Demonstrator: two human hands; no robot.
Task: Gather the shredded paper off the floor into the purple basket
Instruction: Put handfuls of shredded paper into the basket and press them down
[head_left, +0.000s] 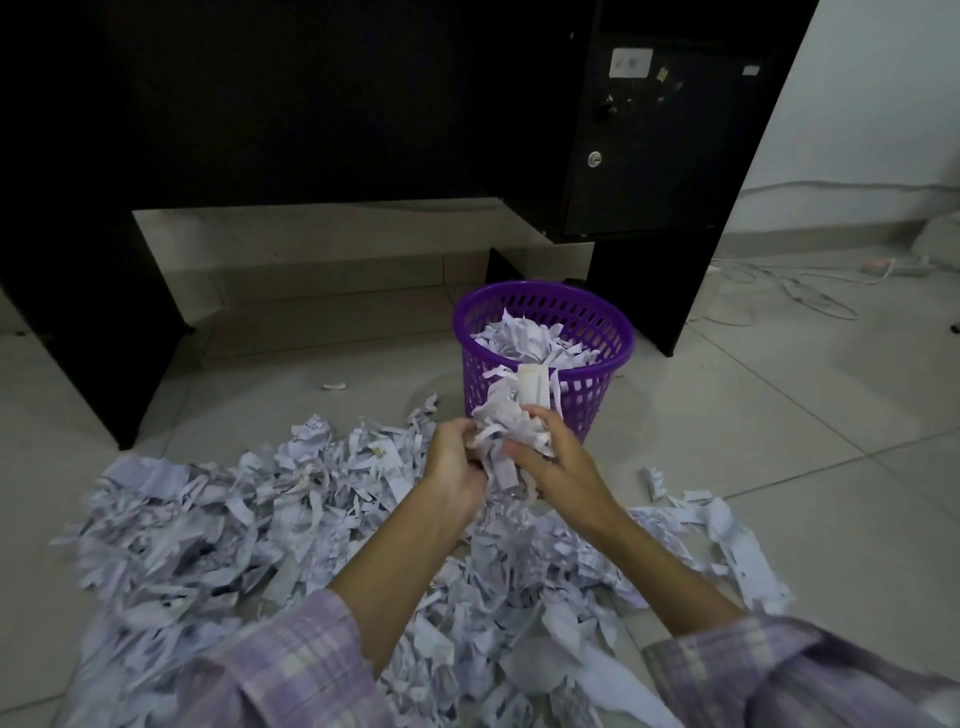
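A wide heap of shredded paper (249, 530) covers the tiled floor in front of me. Beyond it stands the purple basket (602, 395), a slotted plastic bin partly filled with shreds. My left hand (454, 465) and my right hand (556, 457) press together on a bunch of shredded paper (511, 415), held just in front of the basket's near wall and a little below its rim. Strips stick up from the bunch and hang down between my palms.
A dark desk (311, 104) with a locked cabinet (654, 145) stands right behind the basket. White cables and a power strip (893, 267) lie on the floor at the right. A small scrap (334, 386) and loose strips (654, 480) lie apart from the heap.
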